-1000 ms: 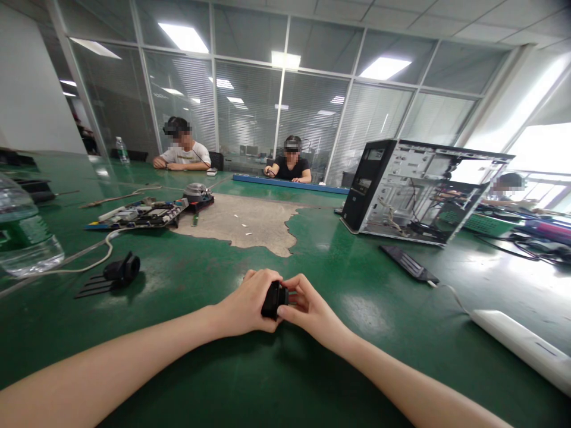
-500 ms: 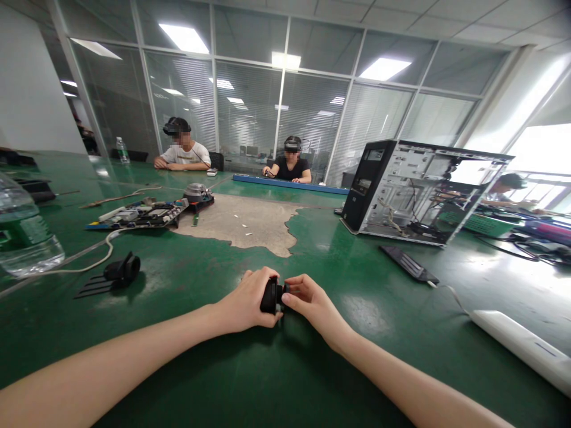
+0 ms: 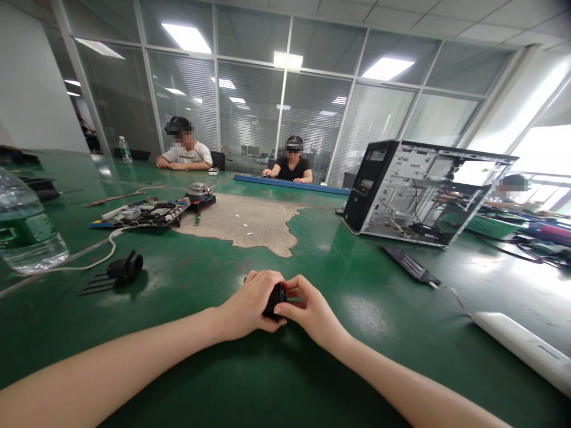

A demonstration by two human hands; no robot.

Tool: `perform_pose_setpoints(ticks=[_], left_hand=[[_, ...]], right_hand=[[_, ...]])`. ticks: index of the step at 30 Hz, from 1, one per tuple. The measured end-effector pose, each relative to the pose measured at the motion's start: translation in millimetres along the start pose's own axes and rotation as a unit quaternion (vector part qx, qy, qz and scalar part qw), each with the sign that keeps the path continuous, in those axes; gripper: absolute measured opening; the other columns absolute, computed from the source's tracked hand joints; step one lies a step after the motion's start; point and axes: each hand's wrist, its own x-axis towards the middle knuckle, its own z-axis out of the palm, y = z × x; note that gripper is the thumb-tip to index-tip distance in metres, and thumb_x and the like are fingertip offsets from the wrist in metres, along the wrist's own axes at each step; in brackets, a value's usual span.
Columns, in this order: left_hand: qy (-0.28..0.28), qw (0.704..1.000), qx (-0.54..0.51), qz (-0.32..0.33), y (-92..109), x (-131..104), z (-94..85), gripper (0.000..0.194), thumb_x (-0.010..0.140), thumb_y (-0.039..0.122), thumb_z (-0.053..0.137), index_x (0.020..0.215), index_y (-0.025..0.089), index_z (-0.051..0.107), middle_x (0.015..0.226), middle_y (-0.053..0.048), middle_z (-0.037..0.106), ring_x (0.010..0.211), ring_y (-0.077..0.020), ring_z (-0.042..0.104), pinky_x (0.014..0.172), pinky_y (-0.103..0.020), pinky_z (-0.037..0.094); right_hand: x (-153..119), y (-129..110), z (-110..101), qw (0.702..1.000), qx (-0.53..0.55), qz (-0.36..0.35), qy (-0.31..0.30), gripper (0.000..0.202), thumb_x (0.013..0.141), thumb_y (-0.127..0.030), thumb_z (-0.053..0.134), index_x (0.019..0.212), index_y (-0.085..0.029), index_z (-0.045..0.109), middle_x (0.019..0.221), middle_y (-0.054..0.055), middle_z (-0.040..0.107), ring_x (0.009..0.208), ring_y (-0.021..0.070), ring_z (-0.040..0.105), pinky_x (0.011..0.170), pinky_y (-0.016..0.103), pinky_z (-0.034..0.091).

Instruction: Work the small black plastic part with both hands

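Low over the green tabletop, my left hand (image 3: 250,304) wraps round a small black boxy device (image 3: 273,300) from its left side. Much of the device is hidden by the palm and fingers. My right hand (image 3: 307,306) pinches at the device's right face, thumb in front and fingers behind. A round black knob-like piece on that face is now mostly covered by these fingers. Both hands meet at the device, fingertips close together. To the left lies a black part with long flat prongs and a round ring (image 3: 127,270).
A water bottle (image 3: 29,229) and a circuit board (image 3: 145,213) stand left. An open computer case (image 3: 414,196) is at right, near a black slotted plate (image 3: 410,266) and a white power strip (image 3: 521,345). Two people sit across the table; another is at far right.
My right fingers have moved left, closer against the device, and the gap where the knob-like piece showed has closed. My left hand keeps its hold.
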Motion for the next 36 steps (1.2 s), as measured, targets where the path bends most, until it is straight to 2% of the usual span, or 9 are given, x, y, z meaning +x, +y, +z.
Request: perform_pose_setpoints(ticks=[5, 11, 19, 25, 27, 32, 36], left_hand=[[-0.011, 1.0, -0.012, -0.008, 0.8, 0.2, -1.3, 0.058, 0.064, 0.025, 0.063, 0.111, 0.021, 0.03, 0.107, -0.006, 0.049, 0.096, -0.023, 0.048, 0.084, -0.037, 0.032], [0.001, 1.0, -0.015, 0.012, -0.9, -0.8, -0.9, 0.059, 0.064, 0.029, 0.064, 0.111, 0.02, 0.029, 0.109, -0.007, 0.047, 0.1, -0.0237, 0.046, 0.085, -0.037, 0.032], [0.022, 0.999, -0.007, 0.033, -2.5, -1.2, 1.2, 0.062, 0.064, 0.029, 0.065, 0.112, 0.019, 0.027, 0.111, -0.01, 0.044, 0.106, -0.0247, 0.043, 0.088, -0.038, 0.031], [0.014, 1.0, -0.018, 0.019, 2.0, -0.4, 0.7, 0.061, 0.061, 0.022, 0.065, 0.109, 0.019, 0.028, 0.109, -0.008, 0.046, 0.105, -0.024, 0.045, 0.088, -0.038, 0.03], [0.014, 0.999, -0.022, 0.019, 2.0, -0.1, 0.5, 0.062, 0.06, 0.021, 0.064, 0.11, 0.02, 0.028, 0.111, -0.008, 0.046, 0.105, -0.024, 0.045, 0.088, -0.038, 0.03], [0.024, 0.999, -0.022, 0.029, 0.2, -0.5, 1.5, 0.061, 0.061, 0.023, 0.065, 0.109, 0.021, 0.027, 0.111, -0.008, 0.046, 0.106, -0.0239, 0.044, 0.088, -0.038, 0.029], [0.028, 0.999, -0.019, 0.024, 0.5, -0.7, 2.5, 0.06, 0.061, 0.025, 0.064, 0.108, 0.02, 0.028, 0.11, -0.008, 0.046, 0.104, -0.0242, 0.045, 0.088, -0.038, 0.029]], right_hand=[[-5.9, 0.1, 3.5, 0.999, 0.007, -0.044, 0.003, 0.03, 0.06, -0.019, 0.071, 0.08, -0.019, 0.048, 0.085, -0.001, 0.053, 0.085, 0.0152, 0.056, 0.078, 0.03, 0.049], [-6.1, -1.4, -1.8, 0.999, 0.02, -0.023, -0.009, 0.02, 0.071, -0.031, 0.062, 0.081, -0.019, 0.051, 0.084, 0.001, 0.057, 0.087, 0.0166, 0.056, 0.073, 0.029, 0.048], [-1.7, 0.7, -6.2, 0.999, 0.004, 0.011, -0.037, 0.027, 0.068, -0.033, 0.065, 0.083, -0.018, 0.049, 0.082, 0.0, 0.056, 0.078, 0.0155, 0.056, 0.072, 0.032, 0.046], [-8.5, -3.3, -3.5, 0.999, 0.017, -0.028, -0.037, 0.029, 0.062, -0.022, 0.069, 0.082, -0.02, 0.048, 0.088, 0.0, 0.052, 0.094, 0.0174, 0.052, 0.081, 0.032, 0.045], [-9.3, -4.0, -2.9, 0.999, 0.023, -0.028, -0.039, 0.031, 0.061, -0.02, 0.07, 0.083, -0.02, 0.047, 0.089, 0.0, 0.052, 0.094, 0.0169, 0.052, 0.083, 0.032, 0.045], [-7.0, -3.0, -3.8, 0.997, 0.055, -0.006, -0.046, 0.024, 0.069, -0.029, 0.064, 0.081, -0.019, 0.046, 0.082, -0.001, 0.053, 0.081, 0.0138, 0.055, 0.072, 0.029, 0.047], [-5.3, -1.5, -5.2, 0.999, 0.03, 0.004, -0.032, 0.026, 0.069, -0.031, 0.064, 0.083, -0.019, 0.047, 0.085, 0.0, 0.054, 0.083, 0.0146, 0.056, 0.074, 0.029, 0.046]])
